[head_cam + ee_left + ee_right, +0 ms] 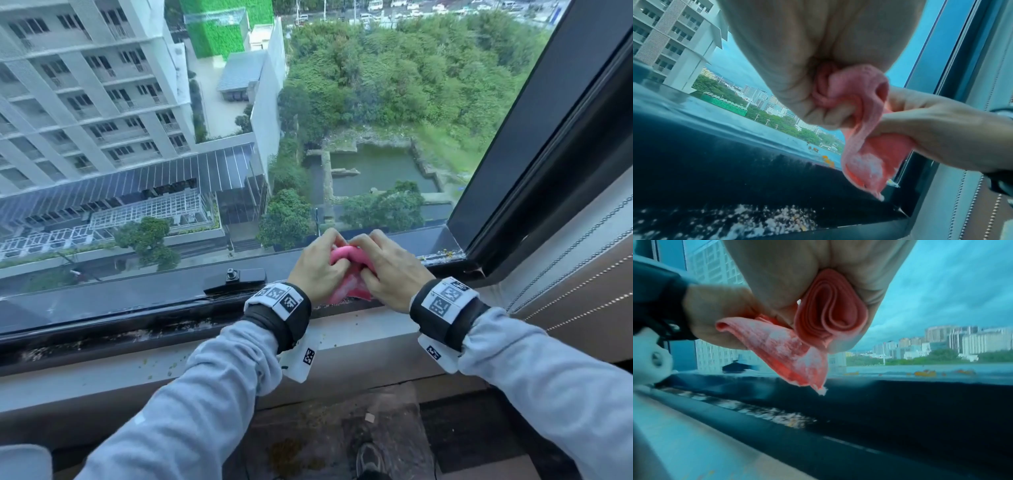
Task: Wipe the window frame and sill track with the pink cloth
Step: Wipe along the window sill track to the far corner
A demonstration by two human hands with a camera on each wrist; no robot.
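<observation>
Head: both hands (356, 270) bunch pink cloth (349, 287), tail down.

Both hands: left (317, 265), right (390, 270), fingers curled, touching.

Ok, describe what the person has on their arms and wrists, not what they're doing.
Both arms wear long light grey sleeves, bunched at the cuffs. Each wrist carries a black strap: the left band and the right band are topped with white plates printed with black square code markers. A white tag with a smaller marker hangs below each band. The left hand and right hand are bare.
</observation>
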